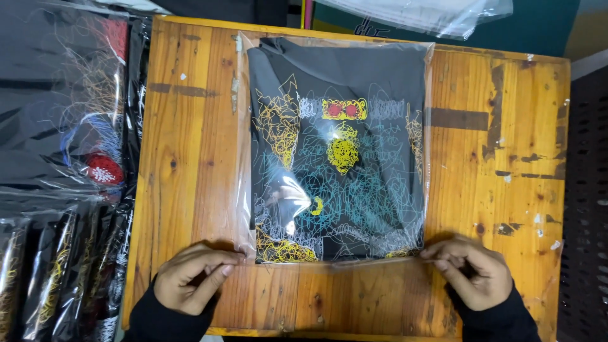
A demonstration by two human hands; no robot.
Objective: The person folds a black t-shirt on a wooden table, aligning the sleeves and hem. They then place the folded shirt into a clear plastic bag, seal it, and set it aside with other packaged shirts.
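Pinching the near edge of a clear bag (pixel 335 158) at table (pixel 190 158) centre, our left hand (pixel 190 285) at seven o'clock, right hand (pixel 472 275) at five; inside lies a folded black shirt (pixel 342 76), soft, light, slippery film, best gripped at corners.

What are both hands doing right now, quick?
Left hand: closed, pinching the clear bag's near edge.
Right hand: closed, pinching that same edge.
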